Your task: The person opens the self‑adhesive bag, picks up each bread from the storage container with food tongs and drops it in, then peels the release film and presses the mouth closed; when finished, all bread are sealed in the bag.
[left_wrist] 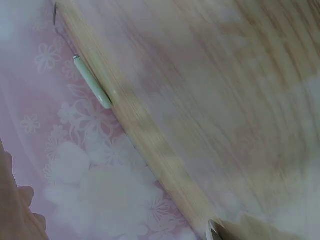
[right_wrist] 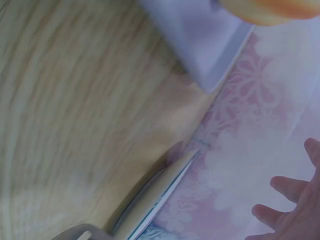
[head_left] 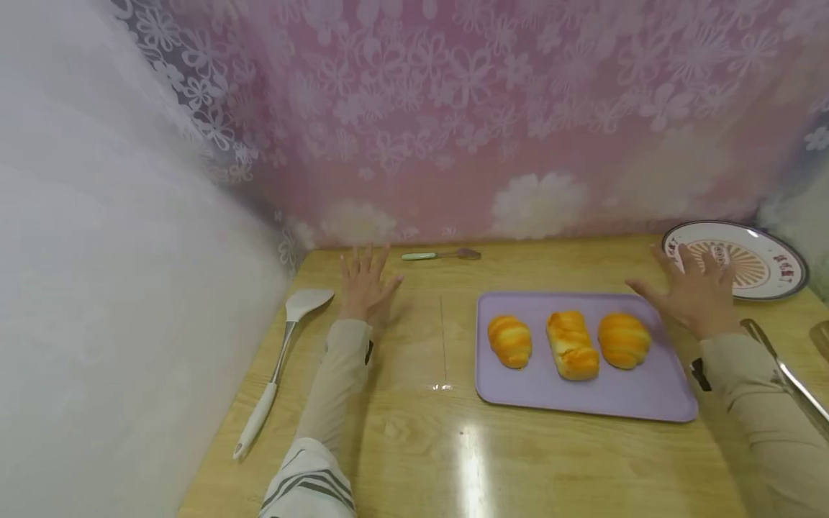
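Hovering with fingers spread and nothing in its grasp, the left hand (head_left: pixel 365 288) is just beside the white head of a long-handled spatula (head_left: pixel 280 368), which lies slantwise near the left wall (head_left: pixel 116 273). A green-handled brush (head_left: pixel 421 256) lies beyond that hand to the right, along the back edge of the wooden desk (head_left: pixel 414 460). Between the left hand and the lilac tray (head_left: pixel 576 399) there seems to be a clear sheet on the wood, though glare makes it hard to be sure.

Spread and holding nothing as well, the right hand (head_left: pixel 699 298) is raised near the tray's far right corner, its fingers overlapping the round plate (head_left: pixel 758 270) in the head view. The plate, white with a dark rim and an orange sunburst, stands at the right by the flowered backdrop (head_left: pixel 421 144). On the tray sit three golden bread rolls, well inside its rim: a small one at left (head_left: pixel 509 342), a long one in the middle (head_left: pixel 573 345) and a rounded one at right (head_left: pixel 624 340). A metal-handled utensil (head_left: pixel 803 392) lies partly behind the right sleeve (head_left: pixel 745 367)
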Available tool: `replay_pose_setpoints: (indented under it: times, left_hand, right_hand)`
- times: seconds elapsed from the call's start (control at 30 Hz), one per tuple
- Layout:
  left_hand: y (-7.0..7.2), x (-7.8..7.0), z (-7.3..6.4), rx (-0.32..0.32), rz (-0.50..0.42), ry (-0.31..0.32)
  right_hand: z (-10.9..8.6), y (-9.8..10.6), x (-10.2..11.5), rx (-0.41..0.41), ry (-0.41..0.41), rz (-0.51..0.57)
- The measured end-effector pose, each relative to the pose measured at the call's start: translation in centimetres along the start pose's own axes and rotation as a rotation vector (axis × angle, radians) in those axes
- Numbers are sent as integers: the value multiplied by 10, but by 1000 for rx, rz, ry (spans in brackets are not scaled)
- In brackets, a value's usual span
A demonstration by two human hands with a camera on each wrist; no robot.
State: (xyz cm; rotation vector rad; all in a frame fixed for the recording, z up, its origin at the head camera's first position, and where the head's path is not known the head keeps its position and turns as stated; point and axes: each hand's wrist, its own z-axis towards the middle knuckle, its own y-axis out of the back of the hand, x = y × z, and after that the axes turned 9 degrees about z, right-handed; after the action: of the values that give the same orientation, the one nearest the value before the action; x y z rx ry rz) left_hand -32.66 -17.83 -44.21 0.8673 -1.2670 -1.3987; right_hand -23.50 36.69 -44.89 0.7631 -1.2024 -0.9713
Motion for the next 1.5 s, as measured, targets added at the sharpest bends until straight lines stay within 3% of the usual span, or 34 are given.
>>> replay_pose_setpoints:
  times: [0.2,0.43,0.63,1.0,1.1,1.27,1.5]
  left_hand:
    - [0,-4,-5,8,13,-10]
    - [-1,-7,-11,-24,-16,-29]
    - [1,-14,-26,79,-120,-18]
    - [-1,-18,-61,338,-489,47]
    - [-3,-16,-68,356,-554,59]
    - [-10,-14,-79,338,-522,-21]
    - [-13,-21,-92,337,-518,-46]
  right_hand:
    - [-2,-3,20,-26,58,6]
    - [-4,-10,65,-31,164,78]
    - [-12,-27,118,85,223,166]
    - [-35,-80,221,181,311,369]
    - [-41,-92,244,238,298,434]
    - [-49,-111,275,343,286,547]
    - [-56,-141,291,391,379,479]
